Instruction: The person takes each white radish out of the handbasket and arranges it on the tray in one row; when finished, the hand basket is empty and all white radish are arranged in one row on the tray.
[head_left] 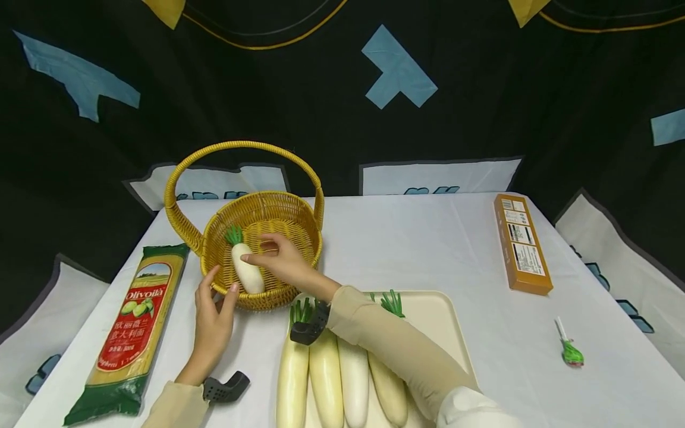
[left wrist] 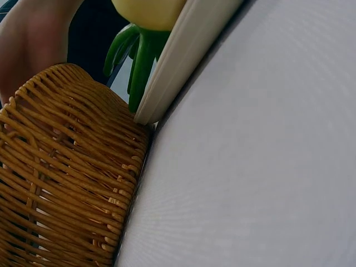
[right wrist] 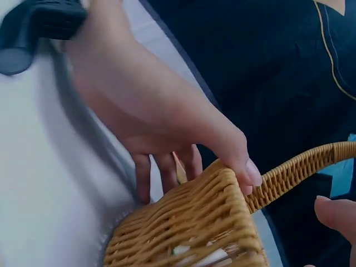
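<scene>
A yellow wicker basket with a tall arched handle stands at the back left of the table. Inside it lies a small white radish with green stalks. My left hand holds the basket's near-left rim; in the right wrist view its thumb hooks over the edge while the other fingers lie along the outside. My right hand hovers within the basket, fingers loosely bent and spread, the thumb overlapping the radish in the head view. Only part of that hand shows beyond the wicker in the left wrist view.
Several long white radishes lie on a cream tray under my right sleeve. A pasta packet is left of the basket. Along the right side are a brown box and a green-wrapped lollipop.
</scene>
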Demonstrator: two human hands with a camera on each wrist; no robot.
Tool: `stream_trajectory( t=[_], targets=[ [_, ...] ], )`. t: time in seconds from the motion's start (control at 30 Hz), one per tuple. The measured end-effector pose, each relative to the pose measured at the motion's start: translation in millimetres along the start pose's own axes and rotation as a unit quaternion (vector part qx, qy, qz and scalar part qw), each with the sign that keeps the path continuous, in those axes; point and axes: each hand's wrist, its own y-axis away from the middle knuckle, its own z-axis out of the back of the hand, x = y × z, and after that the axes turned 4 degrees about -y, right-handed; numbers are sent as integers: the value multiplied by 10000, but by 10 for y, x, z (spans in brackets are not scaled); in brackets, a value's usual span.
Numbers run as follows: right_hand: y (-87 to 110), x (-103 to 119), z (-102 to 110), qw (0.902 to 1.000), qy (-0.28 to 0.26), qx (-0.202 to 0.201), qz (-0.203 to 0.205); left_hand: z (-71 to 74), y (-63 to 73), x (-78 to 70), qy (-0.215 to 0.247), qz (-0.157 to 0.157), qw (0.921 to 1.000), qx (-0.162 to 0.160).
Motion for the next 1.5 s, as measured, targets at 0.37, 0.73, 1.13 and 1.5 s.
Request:
stream_trajectory(
  t=[0.37, 0.73, 1.13, 1.5],
  targets=[
    [-189, -16, -268, 9919, 446, -402, -1116, 9, 33, 1, -108, 126, 9998, -96],
    [-197, -5, -301, 9665, 2222, 112, -1278, 18, 21, 19, -318, 257, 9991, -92],
    [-181, -29, -277, 9682, 2249, 532, -963, -7, 15, 32, -272, 152, 9994, -114],
    [-217, -52, -228, 9869, 1181, 741, -813, -11, 12, -12, -239, 47, 9997, -88]
  ],
)
